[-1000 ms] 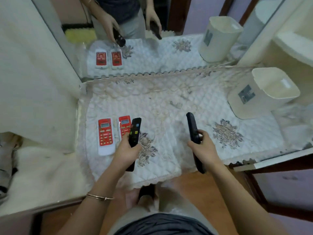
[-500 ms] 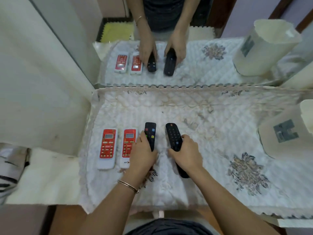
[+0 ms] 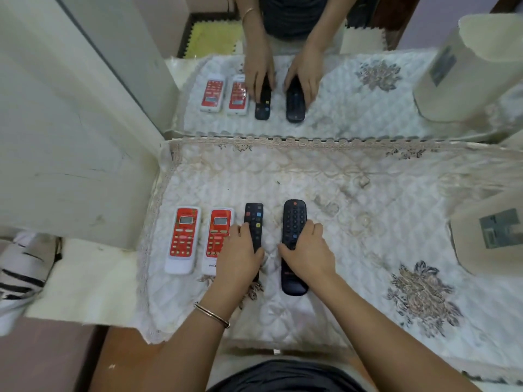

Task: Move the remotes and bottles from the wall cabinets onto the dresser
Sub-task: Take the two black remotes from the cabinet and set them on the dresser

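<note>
Both black remotes down flat on the white quilted, lace-edged dresser cover [image 3: 353, 199] now, where a second ago each stood lifted clear of the cloth in a fist, and half a second ago only just lowered onto it. Reads as the placing step all but finished for this pair: four remotes on the dresser, set in a row parallel to one another, heads toward the mirror [image 3: 339, 89].

Slim black remote with coloured square buttons [image 3: 254, 222] lying just right of the two red-and-white air-conditioner remotes: the left one [image 3: 182, 239], the right one [image 3: 217, 239]. Left hand [image 3: 240, 257] draped over its lower half, thumb on its left edge, fingers curled along its right edge; loosely closed on it, with release not yet made, as far as can be judged. Gold bangle [image 3: 212, 314] on that wrist.

Wider black rounded remote with a red power button [image 3: 294, 219] a little apart to the right. Right hand [image 3: 310, 254] laid across its middle, thumb at its left edge, fingers over its right edge, top and bottom ends sticking out beyond the hand; grip light, still in contact.

No bottles in sight on the cloth; cream plastic bin [image 3: 486, 236] at the right edge. Bottles, and any further remotes, presumably still to fetch from the cabinets.
</note>
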### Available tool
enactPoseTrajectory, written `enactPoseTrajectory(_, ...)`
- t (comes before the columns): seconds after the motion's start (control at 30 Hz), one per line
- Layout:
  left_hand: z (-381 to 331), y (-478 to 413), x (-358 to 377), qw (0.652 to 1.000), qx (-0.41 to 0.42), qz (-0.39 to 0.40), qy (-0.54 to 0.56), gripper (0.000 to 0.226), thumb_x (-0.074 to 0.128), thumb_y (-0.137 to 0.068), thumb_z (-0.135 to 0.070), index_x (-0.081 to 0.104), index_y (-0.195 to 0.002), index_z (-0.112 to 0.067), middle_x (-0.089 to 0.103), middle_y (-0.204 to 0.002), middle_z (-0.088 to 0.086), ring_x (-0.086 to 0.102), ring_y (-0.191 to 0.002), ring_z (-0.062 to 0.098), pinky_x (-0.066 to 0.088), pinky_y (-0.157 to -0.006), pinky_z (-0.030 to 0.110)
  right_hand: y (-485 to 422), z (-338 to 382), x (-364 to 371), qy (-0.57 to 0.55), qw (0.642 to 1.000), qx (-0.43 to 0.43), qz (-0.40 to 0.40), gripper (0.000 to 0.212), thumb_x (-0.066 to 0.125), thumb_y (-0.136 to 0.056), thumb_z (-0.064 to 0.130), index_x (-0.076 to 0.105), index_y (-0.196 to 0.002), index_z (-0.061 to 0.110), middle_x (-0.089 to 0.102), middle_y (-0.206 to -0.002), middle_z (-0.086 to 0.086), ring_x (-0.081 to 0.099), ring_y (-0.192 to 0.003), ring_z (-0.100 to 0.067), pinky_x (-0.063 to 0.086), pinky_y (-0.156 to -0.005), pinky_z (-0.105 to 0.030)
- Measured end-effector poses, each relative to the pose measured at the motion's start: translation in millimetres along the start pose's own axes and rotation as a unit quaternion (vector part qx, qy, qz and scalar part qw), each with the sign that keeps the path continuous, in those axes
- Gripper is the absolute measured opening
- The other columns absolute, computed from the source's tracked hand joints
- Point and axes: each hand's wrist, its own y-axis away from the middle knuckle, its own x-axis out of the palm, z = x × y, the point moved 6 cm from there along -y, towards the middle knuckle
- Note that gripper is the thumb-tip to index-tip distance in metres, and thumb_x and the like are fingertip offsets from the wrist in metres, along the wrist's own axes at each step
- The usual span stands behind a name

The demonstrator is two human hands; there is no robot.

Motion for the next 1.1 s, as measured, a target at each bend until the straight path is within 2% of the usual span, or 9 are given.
enactPoseTrajectory(0.1, 1, -4, 0, 1.000, 0.014, 0.006, 0.005, 0.052, 0.058, -0.084, -0.026, 0.041, -0.130, -0.008, 0.048, -0.123, 0.013, 0.054, -0.107, 0.027, 0.048, -0.085, 0.035, 1, 4, 0, -0.007, 1.000, -0.010, 0.004, 0.068, 0.059, -0.082, 0.045, 0.031, -0.132, 0.007, 0.039, -0.126, -0.010, 0.055, -0.106, -0.029, 0.049, -0.070, -0.036)
enactPoseTrajectory(0.57, 11, -9, -1, 0.995, 0.095, 0.037, -0.016, 0.058, 0.057, -0.087, -0.035, 0.036, -0.132, -0.006, 0.041, -0.131, 0.012, 0.052, -0.112, 0.027, 0.047, -0.087, 0.034, 14, 7, 7, -0.023, 1.000, 0.018, -0.005, 0.073, 0.060, -0.081, 0.048, 0.033, -0.135, 0.007, 0.045, -0.126, -0.013, 0.053, -0.111, -0.030, 0.049, -0.084, -0.038)
enactPoseTrajectory(0.7, 14, -10, -7, 0.993, 0.113, 0.039, 0.006, 0.051, 0.059, -0.086, -0.030, 0.042, -0.128, -0.007, 0.045, -0.127, 0.012, 0.050, -0.112, 0.029, 0.045, -0.092, 0.036, 21, 3, 3, -0.038, 0.998, 0.045, -0.015, 0.066, 0.058, -0.081, 0.051, 0.039, -0.132, 0.015, 0.050, -0.125, -0.009, 0.053, -0.113, -0.028, 0.049, -0.087, -0.039)
enactPoseTrajectory(0.77, 14, -9, -13, 0.990, 0.140, 0.021, 0.007, 0.047, 0.058, -0.086, -0.025, 0.045, -0.127, -0.007, 0.047, -0.128, 0.013, 0.048, -0.114, 0.031, 0.042, -0.096, 0.038, 30, -3, -1, -0.072, 0.995, 0.061, -0.030, 0.057, 0.057, -0.084, 0.045, 0.044, -0.130, 0.015, 0.053, -0.125, -0.009, 0.055, -0.113, -0.027, 0.048, -0.087, -0.037)
enactPoseTrajectory(0.83, 11, -4, -15, 0.981, 0.195, 0.019, 0.017, 0.046, 0.056, -0.087, -0.019, 0.047, -0.130, -0.005, 0.050, -0.128, 0.014, 0.049, -0.115, 0.032, 0.040, -0.097, 0.037, 45, -15, -4, -0.128, 0.987, 0.076, -0.054, 0.047, 0.056, -0.088, 0.036, 0.051, -0.127, 0.011, 0.059, -0.117, -0.009, 0.059, -0.104, -0.024, 0.047, -0.085, -0.032)
enactPoseTrajectory(0.9, 4, 8, -11, 0.965, 0.248, 0.069, 0.045, 0.043, 0.054, -0.089, -0.015, 0.048, -0.131, -0.006, 0.056, -0.120, 0.012, 0.055, -0.107, 0.027, 0.044, -0.089, 0.031, 71, -32, -4, -0.186, 0.975, 0.090, -0.075, 0.038, 0.054, -0.091, 0.027, 0.055, -0.125, 0.010, 0.060, -0.103, -0.003, 0.058, -0.089, -0.019, 0.043, -0.078, -0.025)
enactPoseTrajectory(0.97, -5, 25, -2, 0.948, 0.283, 0.134, 0.054, 0.039, 0.051, -0.091, -0.014, 0.051, -0.129, -0.008, 0.059, -0.106, 0.007, 0.059, -0.087, 0.018, 0.043, -0.071, 0.017, 107, -59, 1, -0.233, 0.960, 0.127, -0.094, 0.034, 0.052, -0.093, 0.022, 0.056, -0.124, 0.011, 0.057, -0.098, 0.000, 0.054, -0.085, -0.015, 0.040, -0.076, -0.021)
enactPoseTrajectory(1.0, -10, 35, 5, 0.938, 0.303, 0.163, 0.048, 0.036, 0.050, -0.092, -0.014, 0.053, -0.128, -0.008, 0.060, -0.103, 0.006, 0.060, -0.083, 0.015, 0.041, -0.066, 0.013, 129, -74, 5, -0.253, 0.949, 0.153, -0.108, 0.033, 0.052, -0.093, 0.022, 0.057, -0.123, 0.012, 0.057, -0.098, 0.000, 0.054, -0.085, -0.014, 0.040, -0.076, -0.021)
enactPoseTrajectory(1.1, -35, 71, 30, 0.896, 0.380, 0.229, 0.016, 0.032, 0.048, -0.094, -0.018, 0.058, -0.123, -0.010, 0.059, -0.103, -0.003, 0.056, -0.083, 0.004, 0.037, -0.065, 0.006, 200, -125, 30, -0.285, 0.914, 0.246, -0.152, 0.033, 0.053, -0.092, 0.026, 0.058, -0.122, 0.013, 0.060, -0.100, 0.001, 0.055, -0.089, -0.013, 0.037, -0.077, -0.019)
